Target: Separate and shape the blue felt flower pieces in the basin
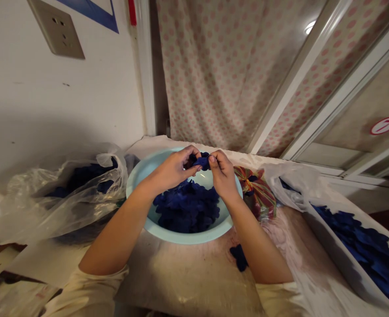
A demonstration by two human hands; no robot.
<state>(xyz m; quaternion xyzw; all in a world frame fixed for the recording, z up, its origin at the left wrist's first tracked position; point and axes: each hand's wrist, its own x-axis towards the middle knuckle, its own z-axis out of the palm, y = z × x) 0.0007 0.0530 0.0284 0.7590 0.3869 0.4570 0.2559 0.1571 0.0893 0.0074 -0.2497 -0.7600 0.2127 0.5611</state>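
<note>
Above the far part of a light blue basin (181, 238), both my hands pinch one dark blue petal-shaped fabric piece (201, 161). My left hand (177, 167) grips its left side between thumb and fingers. On its right edge, the thumb and bent fingers of my right hand (221, 172) are closed. Below them in the basin lies a heap of similar dark blue scalloped pieces (188, 207). A single loose blue piece (239, 257) rests on the table beside my right forearm.
A clear plastic bag (65, 211) with dark blue pieces stands at left. Right of the basin sits a red-and-green striped bag (263, 193). Farther right, a long white box (333, 246) holds many blue pieces. Behind hangs a dotted curtain (214, 75).
</note>
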